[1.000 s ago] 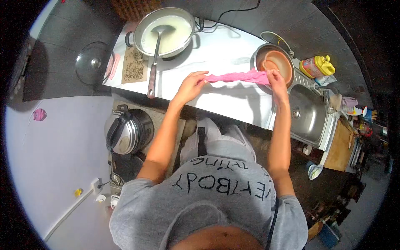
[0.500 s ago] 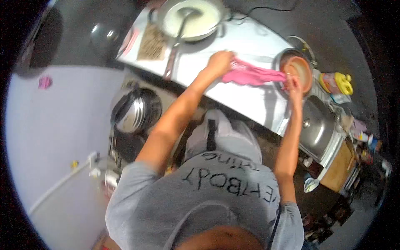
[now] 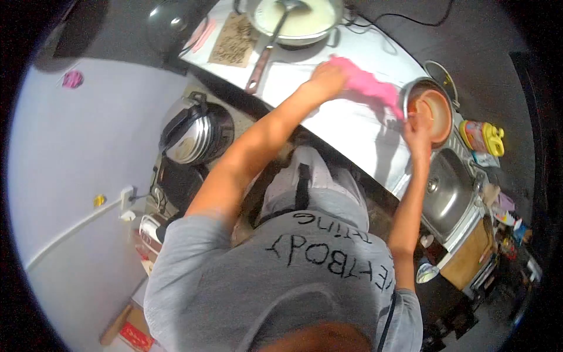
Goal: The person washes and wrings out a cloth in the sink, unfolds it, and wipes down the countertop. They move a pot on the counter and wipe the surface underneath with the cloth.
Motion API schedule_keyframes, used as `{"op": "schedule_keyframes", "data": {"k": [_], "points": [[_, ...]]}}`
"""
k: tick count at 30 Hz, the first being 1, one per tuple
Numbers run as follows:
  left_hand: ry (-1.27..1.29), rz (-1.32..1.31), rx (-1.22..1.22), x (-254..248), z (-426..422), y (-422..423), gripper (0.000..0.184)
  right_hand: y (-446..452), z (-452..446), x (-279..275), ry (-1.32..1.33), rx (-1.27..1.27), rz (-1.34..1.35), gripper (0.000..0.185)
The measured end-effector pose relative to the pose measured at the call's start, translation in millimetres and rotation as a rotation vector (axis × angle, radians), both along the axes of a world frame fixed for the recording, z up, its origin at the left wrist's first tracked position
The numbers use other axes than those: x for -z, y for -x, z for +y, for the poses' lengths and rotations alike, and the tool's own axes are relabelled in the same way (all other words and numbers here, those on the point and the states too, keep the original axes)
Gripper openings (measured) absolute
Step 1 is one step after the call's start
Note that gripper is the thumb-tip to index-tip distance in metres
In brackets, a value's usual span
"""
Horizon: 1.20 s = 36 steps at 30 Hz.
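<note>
A bright pink cloth stretches between my two hands above the white countertop. My left hand is closed on its left end. At the other end, my right hand pinches the narrow tip beside the orange bowl. That bowl sits inside a metal pot, and a pale rounded piece shows in it. My right fingers overlap the bowl's near edge; whether they touch it I cannot tell.
A pan of pale liquid stands at the back, a wooden-handled ladle across its rim. Near it lies a brown patterned mat. To the right are a steel sink and a yellow bottle. A cooker stands lower left.
The pink cloth, fairly straight before, now slopes down from my left hand to my right. Both hands keep hold of it. The whole view has shifted slightly.
</note>
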State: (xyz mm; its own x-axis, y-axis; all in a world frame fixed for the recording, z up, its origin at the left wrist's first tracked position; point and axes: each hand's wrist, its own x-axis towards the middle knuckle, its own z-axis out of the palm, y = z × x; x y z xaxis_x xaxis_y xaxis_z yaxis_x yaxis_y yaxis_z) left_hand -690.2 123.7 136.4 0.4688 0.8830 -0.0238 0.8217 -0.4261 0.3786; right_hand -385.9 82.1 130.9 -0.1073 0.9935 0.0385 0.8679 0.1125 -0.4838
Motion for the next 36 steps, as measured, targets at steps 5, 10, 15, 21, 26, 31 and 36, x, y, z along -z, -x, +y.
{"op": "schedule_keyframes", "data": {"k": [5,10,15,21,26,31,36], "points": [[0.059,0.098,-0.023,90.6,-42.0,18.7,0.034,31.9,-23.4,46.9,0.030,-0.117,0.155,0.031],[-0.024,-0.105,-0.077,99.2,-11.9,-5.8,0.040,93.2,21.2,102.3,-0.087,-0.112,0.049,0.042],[-0.165,-0.106,-0.282,150.4,-6.6,-25.7,0.050,145.5,24.2,148.0,-0.008,0.049,-0.134,0.050],[-0.148,-0.033,-0.593,159.5,-27.3,-35.6,0.058,154.3,59.3,140.7,-0.076,-0.298,-0.172,0.048],[-0.264,0.050,-0.862,177.5,38.9,-59.2,0.055,149.8,162.4,146.5,-0.242,-0.629,-0.152,0.045],[-0.053,-0.015,-0.917,171.8,120.8,-82.6,0.059,128.4,238.5,169.2,-0.327,-0.569,-0.166,0.044],[-0.178,-0.105,-0.713,182.2,167.0,-103.3,0.060,97.9,242.4,179.9,-0.268,-0.273,-0.278,0.046]]}}
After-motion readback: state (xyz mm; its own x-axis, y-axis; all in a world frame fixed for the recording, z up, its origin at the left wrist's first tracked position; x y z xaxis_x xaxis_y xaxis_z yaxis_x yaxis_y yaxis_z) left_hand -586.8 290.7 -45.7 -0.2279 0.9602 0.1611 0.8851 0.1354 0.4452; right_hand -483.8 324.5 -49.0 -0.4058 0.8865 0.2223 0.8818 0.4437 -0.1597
